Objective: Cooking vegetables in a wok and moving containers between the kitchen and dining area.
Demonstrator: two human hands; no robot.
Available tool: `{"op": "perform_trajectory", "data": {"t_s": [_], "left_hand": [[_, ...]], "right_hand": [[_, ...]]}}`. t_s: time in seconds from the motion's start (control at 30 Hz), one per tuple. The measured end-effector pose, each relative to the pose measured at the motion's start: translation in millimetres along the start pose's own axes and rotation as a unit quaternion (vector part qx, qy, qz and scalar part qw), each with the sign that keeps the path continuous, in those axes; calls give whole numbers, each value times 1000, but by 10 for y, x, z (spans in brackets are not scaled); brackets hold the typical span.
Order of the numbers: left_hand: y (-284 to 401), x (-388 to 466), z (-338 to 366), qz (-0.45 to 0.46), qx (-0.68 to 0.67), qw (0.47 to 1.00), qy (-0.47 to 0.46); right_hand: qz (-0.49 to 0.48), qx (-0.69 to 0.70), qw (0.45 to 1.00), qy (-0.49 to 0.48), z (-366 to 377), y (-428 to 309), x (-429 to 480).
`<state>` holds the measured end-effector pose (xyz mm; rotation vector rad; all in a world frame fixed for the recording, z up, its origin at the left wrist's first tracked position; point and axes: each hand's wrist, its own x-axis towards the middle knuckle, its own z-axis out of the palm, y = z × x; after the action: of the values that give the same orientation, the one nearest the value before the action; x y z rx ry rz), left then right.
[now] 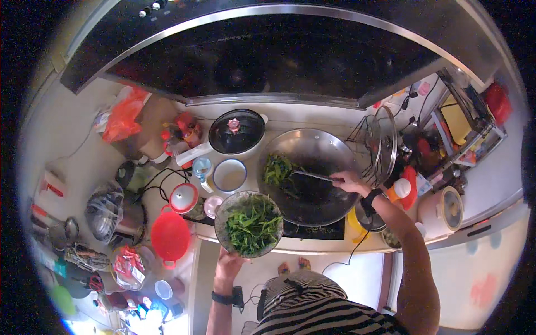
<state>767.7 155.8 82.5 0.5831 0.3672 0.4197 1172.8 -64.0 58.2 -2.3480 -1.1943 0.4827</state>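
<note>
My left hand [229, 264] grips the near rim of a round bowl [220, 217] heaped with leafy greens [253, 226], just left of and nearer than the wok. My right hand [349, 183] is closed on the handle of a metal cooking utensil [314, 175], which reaches across the large steel wok [310, 209]. The utensil's far end touches or lies beside cooked-looking greens [277, 168] gathered on the wok's left side; its exact shape is hidden among them.
Left of the wok are a lidded pan [236, 138], an enamel mug [230, 175] and a blue cup [202, 167]. A red strainer [170, 236] lies further left. Glass lids [385, 142] stand in a wire rack at right, near a white canister [437, 211]. The range hood [272, 54] hangs above.
</note>
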Motion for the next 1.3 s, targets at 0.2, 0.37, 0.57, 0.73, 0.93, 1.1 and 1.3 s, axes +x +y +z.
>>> {"op": "perform_trajectory", "data": {"t_s": [0.2,0.37,0.57,0.73,0.93,1.1,1.3], "left_hand": [[60,85,130,-8,22,999,-25],[62,242,260,-15,35,998,-59],[-99,626,413,-62,55,990,-112],[-273,915,436,-93,72,982,-148],[-464,973,782,-113,28,974,-193],[-619,975,809,-128,26,969,-210],[-772,1000,787,-143,-4,968,-206]], "right_hand": [[-2,59,998,21,-44,2,-75],[33,88,994,54,-364,-23,-258],[35,5,997,74,-1285,-607,-756],[-6,-52,995,80,-1706,-1205,-1105],[-15,-219,973,66,-1706,-1683,-1324],[-31,-342,937,70,-1722,-2073,-1321],[-46,-443,892,70,-1816,-2514,-1383]]}}
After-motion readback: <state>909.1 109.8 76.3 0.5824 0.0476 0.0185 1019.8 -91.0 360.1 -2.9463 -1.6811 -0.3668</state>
